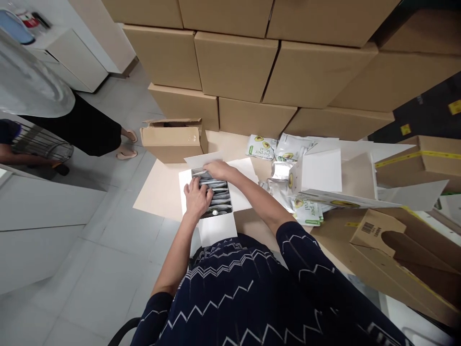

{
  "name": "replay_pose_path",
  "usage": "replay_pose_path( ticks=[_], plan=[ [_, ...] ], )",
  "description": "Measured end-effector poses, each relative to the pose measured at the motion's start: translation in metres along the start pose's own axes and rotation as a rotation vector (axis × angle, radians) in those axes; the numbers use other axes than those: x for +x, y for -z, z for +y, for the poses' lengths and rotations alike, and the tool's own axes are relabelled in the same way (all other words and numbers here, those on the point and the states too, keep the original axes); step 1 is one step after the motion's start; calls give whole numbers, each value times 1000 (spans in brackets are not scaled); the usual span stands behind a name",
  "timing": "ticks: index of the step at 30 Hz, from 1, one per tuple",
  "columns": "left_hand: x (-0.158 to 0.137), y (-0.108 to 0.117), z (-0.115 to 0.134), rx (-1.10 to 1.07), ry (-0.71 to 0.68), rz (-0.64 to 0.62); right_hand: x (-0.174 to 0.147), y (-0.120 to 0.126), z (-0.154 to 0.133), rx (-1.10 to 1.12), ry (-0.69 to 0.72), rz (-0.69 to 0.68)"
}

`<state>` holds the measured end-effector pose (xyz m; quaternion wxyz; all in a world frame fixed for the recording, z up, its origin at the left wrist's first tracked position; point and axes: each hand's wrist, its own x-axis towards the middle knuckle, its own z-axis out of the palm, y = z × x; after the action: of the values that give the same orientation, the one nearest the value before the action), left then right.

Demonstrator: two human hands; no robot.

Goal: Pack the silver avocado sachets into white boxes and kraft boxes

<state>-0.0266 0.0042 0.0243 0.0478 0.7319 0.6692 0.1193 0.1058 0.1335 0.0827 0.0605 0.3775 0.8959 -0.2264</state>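
Observation:
An open white carton sits in front of me, its flaps folded outward. Silvery-grey flat pouches stand on edge in a row inside it, with a small white round cap at the near end. My left hand reaches over the carton's left wall; its bent fingers are apart and touch the pouch tops. At the far end, my right hand has its fingers together on the top edge of a pouch; its fingertips are partly hidden.
Brown cartons are stacked behind the table. A smaller brown box stands beyond my carton. To the right are "Su-per Meal" pouches, another open white carton and an open brown box. People stand at the left.

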Motion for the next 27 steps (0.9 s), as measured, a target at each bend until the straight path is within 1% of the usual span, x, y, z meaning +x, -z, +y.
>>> replay_pose_path(
  ticks=[3, 7, 12, 15, 17, 19, 20, 21, 22, 24, 25, 26, 27],
  plan=[
    [0, 0, 0, 13, 2, 0, 6, -12, 8, 56, -1, 1],
    [0, 1, 0, 7, -1, 7, 13, -27, 7, 101, -26, -20],
    [2, 3, 1, 4, -4, -26, 19, -42, 7, 156, -65, 22],
    [3, 4, 2, 10, -8, -31, 18, -44, 7, 213, -98, 40],
    [3, 4, 2, 14, -10, -29, 14, -40, 5, 228, -103, 40],
    [3, 4, 2, 15, -8, -30, 6, -33, 1, 222, -77, 45],
    [3, 4, 2, 13, -5, -33, 0, -28, 0, 237, -42, 73],
    [3, 4, 2, 9, -3, -37, -7, -21, 1, 279, -1, 133],
    [3, 3, 2, 3, -2, -40, -15, -14, 4, 346, 38, 230],
    [3, 3, 2, -8, -1, -40, -31, 0, 24, 514, 64, 517],
    [2, 2, 2, -13, -2, -38, -38, 5, 40, 585, 34, 676],
    [2, 2, 2, -15, -3, -36, -42, 10, 60, 629, -29, 829],
    [2, 1, 1, -15, -2, -33, -45, 11, 83, 642, -118, 954]
  ],
)
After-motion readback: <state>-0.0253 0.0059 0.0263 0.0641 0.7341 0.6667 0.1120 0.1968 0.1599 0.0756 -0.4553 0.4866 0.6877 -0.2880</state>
